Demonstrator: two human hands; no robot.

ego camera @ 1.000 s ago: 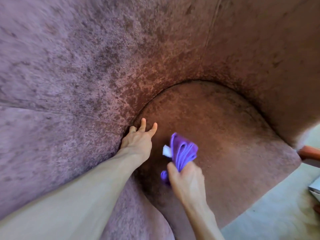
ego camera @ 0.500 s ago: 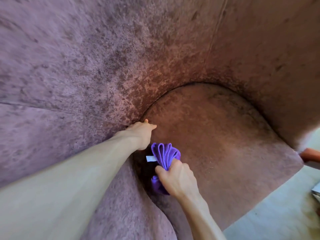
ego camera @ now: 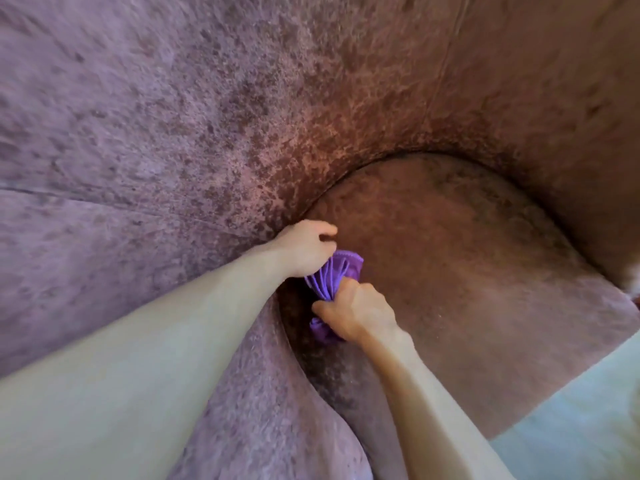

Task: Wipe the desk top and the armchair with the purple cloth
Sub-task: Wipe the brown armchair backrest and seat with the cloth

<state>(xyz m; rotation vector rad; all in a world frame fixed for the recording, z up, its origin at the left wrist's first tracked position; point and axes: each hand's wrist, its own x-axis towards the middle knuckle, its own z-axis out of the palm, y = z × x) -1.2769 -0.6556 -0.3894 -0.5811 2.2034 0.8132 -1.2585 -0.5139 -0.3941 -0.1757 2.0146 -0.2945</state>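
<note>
The purple cloth [ego camera: 337,275], bunched in folds, lies at the left edge of the seat cushion [ego camera: 450,254], between the hands. The right hand [ego camera: 356,311] grips its near part. The left hand [ego camera: 304,247] meets its far end with fingers curled, perhaps pinching it; I cannot tell. The armchair [ego camera: 207,133] wall rises just left, with pale floor [ego camera: 571,427] near right

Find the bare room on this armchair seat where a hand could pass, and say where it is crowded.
Free: the middle and right of the seat, bordered by the curved backrest behind, the right armrest and the front edge above the floor. Crowded: the left crease by the left armrest, where the right hand grips the purple cloth beside the left hand.
</note>
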